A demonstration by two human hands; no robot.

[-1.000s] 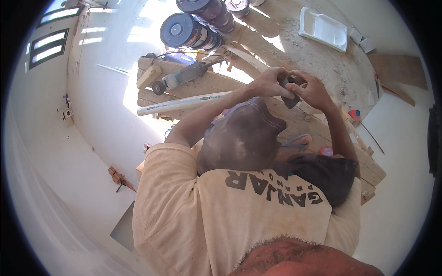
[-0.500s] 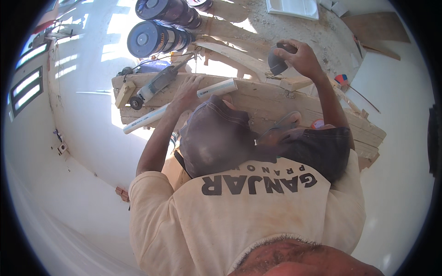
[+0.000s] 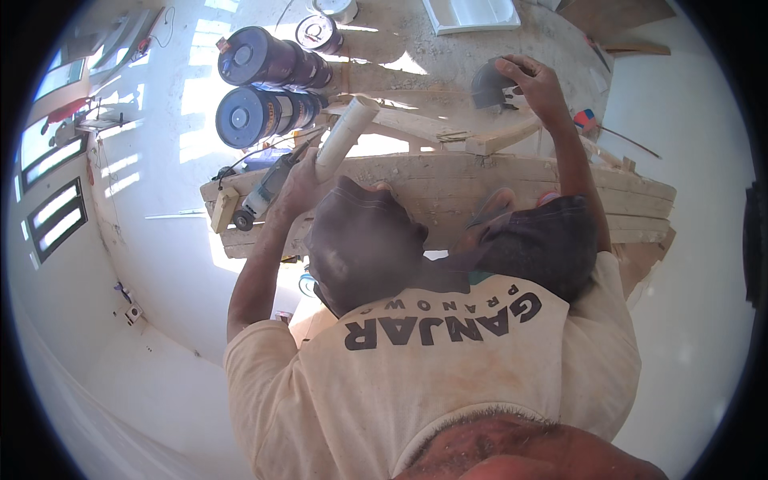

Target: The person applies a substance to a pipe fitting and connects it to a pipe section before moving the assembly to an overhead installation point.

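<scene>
My left hand (image 3: pixel 299 186) is closed around a white plastic pipe (image 3: pixel 349 136), whose open far end tilts up and away above the wooden bench (image 3: pixel 456 174). The pipe's near end is hidden behind my hand and arm. Out to the right, past the bench's far edge, my right hand (image 3: pixel 536 86) pinches a dark grey curved sheet (image 3: pixel 486 85) that looks like sandpaper. An angle grinder (image 3: pixel 268 190) with a small disc rests on the bench's left part, close beside my left hand. My dark-clothed knees cover part of the bench's near side.
Dark lidded buckets (image 3: pixel 243 117) lie beyond the bench at far left. A white tray (image 3: pixel 470 14) sits on the dusty floor at the back. A wood block (image 3: pixel 224 210) is at the bench's left end. A thin stick (image 3: pixel 632 142) lies at right.
My left hand has raised the pipe from slanting across the bench to pointing up and away. My right hand still holds the dark sheet, now turned somewhat. The view has shifted slightly.
</scene>
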